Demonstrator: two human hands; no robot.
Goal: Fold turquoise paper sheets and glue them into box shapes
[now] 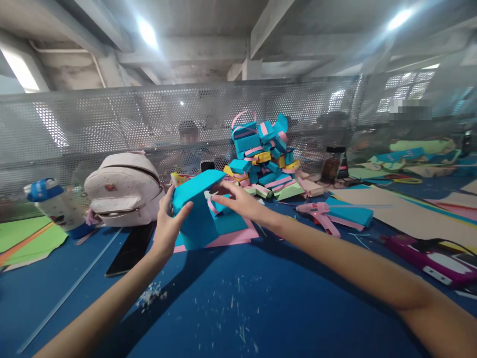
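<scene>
A big blue table (238, 308) fills the near part of the view, and small white scraps (151, 294) lie on it, in front of the teal box (197, 211). The room has a gray concrete ceiling with bright lights.

The teal box sits in the middle of the table, tipped up a little on a pink sheet (231, 239). The left hand (168, 223) grips the left side of the box, with its fingers bent around the near corner. The right hand (238, 200) reaches in over the open top of the box, fingers half spread, and its fingertips touch a pale pink strip (213, 205) there. You cannot tell if it is pinching the strip.

Left of the box lies a black phone (130, 248), flat on the table. A white backpack (124, 189) stands a bit farther back on that side, and a bottle with a blue cap (52, 204) is past it, near green paper (30, 238). Right of the box lies a pink glue gun (320, 214) next to a teal foam piece (350, 213).

The table in front of the box is open and mostly bare.

Behind the box is a tall pile of little teal, pink and yellow boxes (264, 159). Behind that pile stands a gray metal screen with holes (112, 119), the far edge of the table. A person sits behind it, blurry
</scene>
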